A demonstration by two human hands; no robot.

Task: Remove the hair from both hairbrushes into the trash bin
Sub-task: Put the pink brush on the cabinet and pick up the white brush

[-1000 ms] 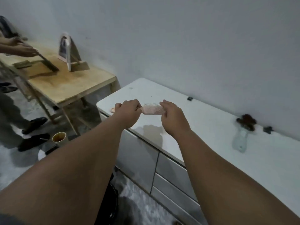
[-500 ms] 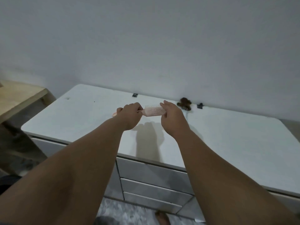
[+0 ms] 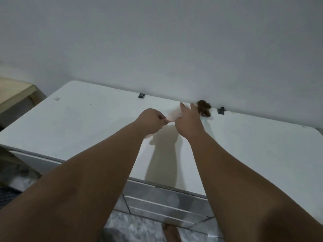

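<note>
The pink hairbrush is small and pale, its fine light bristles turned upward. It is held in the air over the middle of the white cabinet. The left hand has its fingers curled tight round the handle. The right hand is spread, thumb and fingers straight, at the brush's far end. Just past it, at the far edge by the wall, lies the second hairbrush, its pale bristles under a clump of brown hair.
</note>
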